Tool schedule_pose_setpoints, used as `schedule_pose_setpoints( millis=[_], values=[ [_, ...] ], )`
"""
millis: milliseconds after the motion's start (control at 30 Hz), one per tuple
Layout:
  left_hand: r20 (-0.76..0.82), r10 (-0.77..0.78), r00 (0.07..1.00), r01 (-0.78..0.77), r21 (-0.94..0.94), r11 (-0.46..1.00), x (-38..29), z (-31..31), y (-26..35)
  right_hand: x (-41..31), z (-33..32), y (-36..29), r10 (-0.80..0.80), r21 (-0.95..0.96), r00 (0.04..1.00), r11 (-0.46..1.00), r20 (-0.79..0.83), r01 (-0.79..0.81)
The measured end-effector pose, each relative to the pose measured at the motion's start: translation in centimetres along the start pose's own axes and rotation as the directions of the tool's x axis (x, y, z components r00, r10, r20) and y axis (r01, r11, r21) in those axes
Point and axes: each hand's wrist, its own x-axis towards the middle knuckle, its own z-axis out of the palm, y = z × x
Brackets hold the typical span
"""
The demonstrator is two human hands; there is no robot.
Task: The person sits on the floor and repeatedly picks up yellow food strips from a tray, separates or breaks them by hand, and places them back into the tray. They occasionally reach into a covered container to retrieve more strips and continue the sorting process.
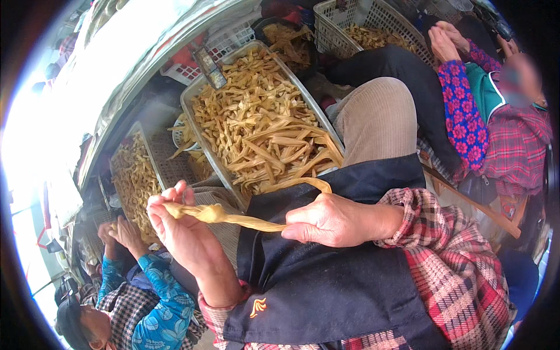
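My left hand [181,236] pinches one end of a yellowish-brown plant strip [258,223], near a knot in it. The strip runs taut above the dark apron on my lap to my right hand [330,221], whose fingers are closed on it. From the top of my right hand the strip's loose part curves away towards a metal tray [301,81]. Heaped in this tray are short knotted strips [245,105], with longer unknotted strips [280,153] lying at its near side.
Co-workers sit at the lower left and upper right. A tray [148,151] of knotted pieces stands at the left, and a plastic crate [337,37] with more pieces stands at the top. A flat metal piece [210,70] rests over the middle tray's far left edge.
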Motion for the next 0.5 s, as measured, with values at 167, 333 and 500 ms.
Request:
schedule_pose_setpoints(
  millis=[167, 333, 500],
  values=[
    [0.279, -0.567, 0.775, 0.630, -0.276, 0.726, -2.2, 5.0, -1.2, 1.7, -0.3, 0.8, 0.008, -0.160, 0.996, 0.987, -0.083, -0.021],
    [0.379, -0.557, 0.739, 0.485, 0.275, 0.830, -1.8, 5.6, -0.5, 2.1, -1.4, 2.9, 0.017, -0.233, 0.999, 0.972, -0.048, -0.028],
    [0.180, -0.493, 0.851, 0.368, 0.465, 0.805, -1.4, 6.7, -2.2, 4.8, -2.5, 0.8, -0.360, -0.211, 0.876, 0.929, -0.320, 0.305]
  ],
)
